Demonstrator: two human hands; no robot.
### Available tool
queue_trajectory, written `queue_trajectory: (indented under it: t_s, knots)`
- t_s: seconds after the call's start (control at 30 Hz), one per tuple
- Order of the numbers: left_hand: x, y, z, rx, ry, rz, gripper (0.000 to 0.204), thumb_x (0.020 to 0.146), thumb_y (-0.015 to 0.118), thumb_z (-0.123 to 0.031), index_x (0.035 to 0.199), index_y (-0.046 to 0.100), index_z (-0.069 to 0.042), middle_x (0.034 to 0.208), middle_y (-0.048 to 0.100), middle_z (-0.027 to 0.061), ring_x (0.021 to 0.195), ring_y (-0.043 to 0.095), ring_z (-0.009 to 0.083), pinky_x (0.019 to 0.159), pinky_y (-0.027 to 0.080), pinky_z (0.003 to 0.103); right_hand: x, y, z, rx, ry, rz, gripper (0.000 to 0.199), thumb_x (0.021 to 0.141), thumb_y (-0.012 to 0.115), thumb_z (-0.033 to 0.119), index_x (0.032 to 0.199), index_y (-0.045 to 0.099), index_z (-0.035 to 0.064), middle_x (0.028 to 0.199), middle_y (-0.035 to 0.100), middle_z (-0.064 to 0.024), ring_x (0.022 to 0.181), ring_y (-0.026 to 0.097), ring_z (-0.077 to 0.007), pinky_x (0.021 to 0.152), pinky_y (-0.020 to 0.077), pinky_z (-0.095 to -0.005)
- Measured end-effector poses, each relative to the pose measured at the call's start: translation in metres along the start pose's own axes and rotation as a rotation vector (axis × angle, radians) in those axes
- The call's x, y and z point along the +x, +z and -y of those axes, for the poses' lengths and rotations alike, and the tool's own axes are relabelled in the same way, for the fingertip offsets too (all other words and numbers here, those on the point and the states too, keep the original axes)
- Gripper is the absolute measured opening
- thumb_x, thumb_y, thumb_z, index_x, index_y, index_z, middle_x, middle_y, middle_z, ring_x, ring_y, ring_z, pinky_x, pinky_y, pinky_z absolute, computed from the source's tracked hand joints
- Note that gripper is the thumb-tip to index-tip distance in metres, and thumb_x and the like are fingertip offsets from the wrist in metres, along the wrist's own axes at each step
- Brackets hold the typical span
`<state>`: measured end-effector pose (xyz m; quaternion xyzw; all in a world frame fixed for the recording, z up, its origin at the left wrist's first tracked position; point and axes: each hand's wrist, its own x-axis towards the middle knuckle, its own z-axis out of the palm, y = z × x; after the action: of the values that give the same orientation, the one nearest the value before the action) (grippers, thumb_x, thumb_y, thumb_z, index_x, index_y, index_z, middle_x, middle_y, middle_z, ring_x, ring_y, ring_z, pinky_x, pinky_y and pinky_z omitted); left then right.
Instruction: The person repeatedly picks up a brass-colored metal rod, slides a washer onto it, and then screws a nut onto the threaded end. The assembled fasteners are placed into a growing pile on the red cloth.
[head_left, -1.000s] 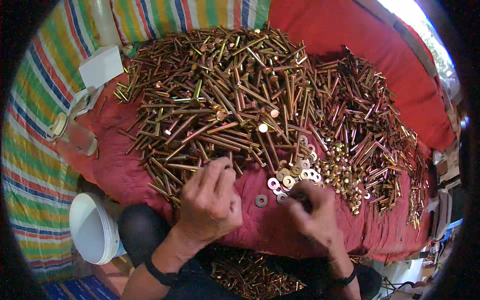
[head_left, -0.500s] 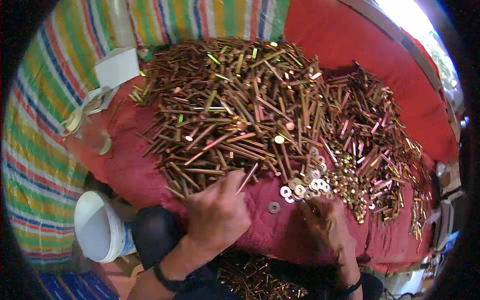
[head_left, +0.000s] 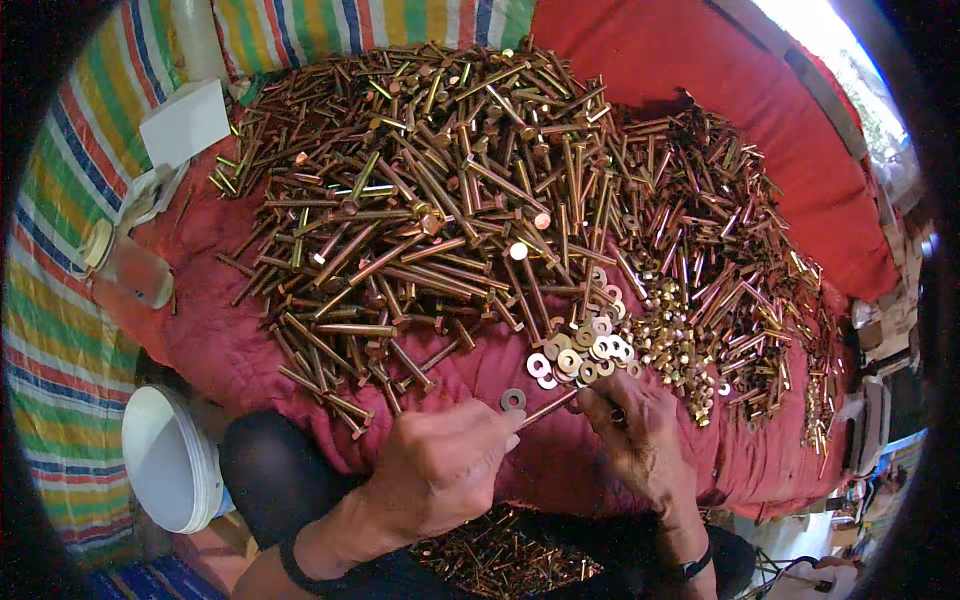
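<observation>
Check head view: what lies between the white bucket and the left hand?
A dark-clad knee lies between the white bucket and the left hand, below the edge of the red cloth. The head view shows no loose bolts on that stretch.

The bolts (head_left: 440, 200) heaped up are all metal with a brassy, yellowish plated finish, pretty glossy where the light hits, and the far-right ones look a bit more coppery. The washers (head_left: 580, 355) near the middle are flat metal too, paler and shinier. Everything sits on a red cloth (head_left: 700, 60) that's matt and quilted-looking, kind of soft and puckered. The striped sheet (head_left: 50, 330) on the left is woven plastic, slight sheen. The white bucket (head_left: 165, 460) at near left is smooth plastic. The box (head_left: 185, 122) at far left looks like matt white cardboard.
</observation>
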<state>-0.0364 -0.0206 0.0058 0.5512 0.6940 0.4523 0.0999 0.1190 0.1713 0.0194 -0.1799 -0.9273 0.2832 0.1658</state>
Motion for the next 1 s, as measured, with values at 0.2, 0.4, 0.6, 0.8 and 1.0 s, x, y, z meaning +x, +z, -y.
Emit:
queue_trajectory:
  t_s: [0.2, 0.4, 0.6, 0.8, 1.0]
  knots:
    - [-0.001, 0.007, 0.004, 0.281, 0.328, -0.010, 0.036, 0.081, 0.064, -0.003, 0.114, 0.069, 0.011, 0.096, 0.067, 0.0169, 0.076, 0.071, 0.0280, 0.066, 0.059, 0.035, -0.003, -0.004, -0.007, 0.134, 0.110, -0.003, 0.010, 0.099, 0.068, 0.009, 0.097, 0.068, -0.0011, 0.082, 0.068, -0.0146, 0.074, 0.069, -0.0291, 0.066, 0.0518, -0.0386]
    - [-0.001, 0.009, 0.008, 0.311, 0.403, -0.020, 0.043, 0.078, 0.065, -0.004, 0.117, 0.067, 0.014, 0.104, 0.068, 0.0230, 0.078, 0.070, 0.0289, 0.068, 0.060, 0.037, -0.002, 0.005, -0.018, -0.057, -0.091, -0.051, 0.008, 0.094, 0.071, 0.005, 0.095, 0.065, 0.0002, 0.080, 0.063, -0.0142, 0.070, 0.064, -0.0333, 0.064, 0.0494, -0.0419]
    - [-0.003, 0.012, 0.009, 0.273, 0.361, -0.002, 0.042, 0.076, 0.066, -0.003, 0.115, 0.069, 0.012, 0.104, 0.069, 0.0213, 0.077, 0.070, 0.0288, 0.068, 0.060, 0.037, -0.008, 0.010, -0.010, -0.228, -0.193, -0.076, 0.013, 0.089, 0.076, 0.005, 0.095, 0.064, 0.0032, 0.081, 0.061, -0.0127, 0.071, 0.065, -0.0326, 0.075, 0.0489, -0.0464]
    - [0.004, 0.021, 0.006, -0.006, 0.225, -0.054, 0.026, 0.084, 0.070, 0.004, 0.109, 0.073, 0.009, 0.096, 0.073, 0.0162, 0.078, 0.073, 0.0263, 0.067, 0.060, 0.034, -0.005, -0.003, 0.011, 0.269, -0.157, 0.021, 0.017, 0.096, 0.069, 0.017, 0.086, 0.059, 0.0078, 0.069, 0.052, -0.0076, 0.058, 0.056, -0.0238, 0.053, 0.0506, -0.0363]
    - [0.002, 0.016, -0.005, -0.815, -0.509, 0.097, 0.021, 0.097, 0.072, 0.000, 0.115, 0.076, 0.008, 0.093, 0.077, 0.0095, 0.075, 0.071, 0.0111, 0.067, 0.058, 0.026, 0.018, -0.014, -0.005, 1.998, 0.292, -0.526, 0.032, 0.103, 0.050, 0.033, 0.079, 0.045, 0.0118, 0.065, 0.041, -0.0004, 0.044, 0.031, -0.0096, 0.037, 0.0265, -0.0285]
